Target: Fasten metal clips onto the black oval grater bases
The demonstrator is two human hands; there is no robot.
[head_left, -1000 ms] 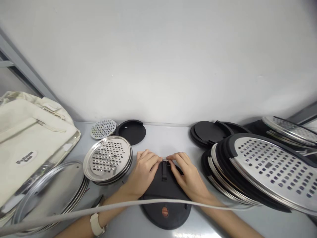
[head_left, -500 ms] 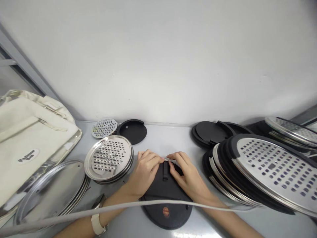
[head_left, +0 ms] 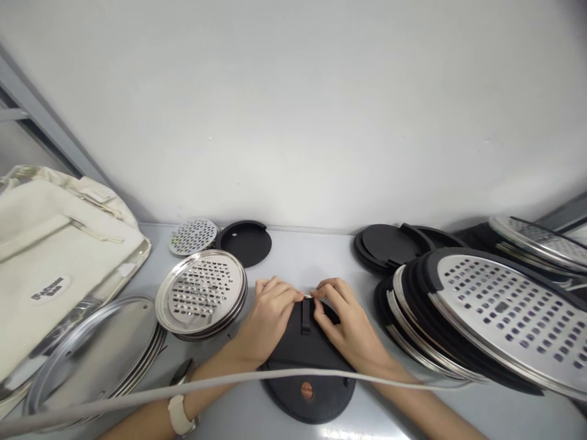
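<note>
A round black case (head_left: 305, 351) lies flat in front of me, with a short black strap (head_left: 306, 318) near its far edge and a small orange-brown round mark (head_left: 307, 391) near its close edge. At the strap's far end is a small metal ring (head_left: 308, 296). My left hand (head_left: 270, 315) pinches the ring from the left. From the right, my right hand (head_left: 346, 315) has its fingertips closed on the same ring. The fingers partly cover the ring.
Perforated metal discs (head_left: 202, 290) are stacked at left, near black round trays (head_left: 245, 243). Plain metal discs (head_left: 98, 354) and cream bags (head_left: 59, 263) lie farther left. Larger perforated discs (head_left: 513, 311) stand right. A pale cable (head_left: 275, 373) crosses in front.
My right fingertips have shifted slightly on the ring, and less of the ring shows between the hands. My left hand has barely moved.
</note>
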